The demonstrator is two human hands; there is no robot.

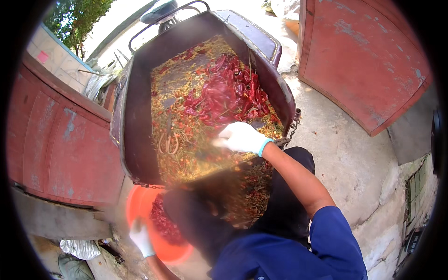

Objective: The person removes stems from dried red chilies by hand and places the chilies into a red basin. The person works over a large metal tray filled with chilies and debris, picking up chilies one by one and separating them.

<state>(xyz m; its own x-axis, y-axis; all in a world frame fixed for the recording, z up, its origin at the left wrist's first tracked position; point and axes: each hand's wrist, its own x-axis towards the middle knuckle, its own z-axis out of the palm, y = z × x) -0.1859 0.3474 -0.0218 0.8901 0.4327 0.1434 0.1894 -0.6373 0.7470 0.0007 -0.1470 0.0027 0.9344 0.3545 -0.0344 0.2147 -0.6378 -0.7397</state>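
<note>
Dried red chili peppers (224,91) lie heaped in a dark metal cart bed (138,115), among yellow seeds and stem scraps. My right hand (238,137), in a white knit glove with a light blue cuff, is over the near part of the bed, just below the heap; its blurred fingers hide whether they hold anything. Scissors (169,138) with looped handles lie on the scraps at the left. My left hand (140,238), also gloved, is at the left rim of an orange plastic basin (175,252) with red chili pieces (168,224) in it; its grip is unclear.
Red metal doors (360,63) stand on both sides. A chain (293,131) hangs at the bed's right corner. Stems and scraps (257,192) lie between my knees. Plastic sheeting (79,247) lies at the lower left.
</note>
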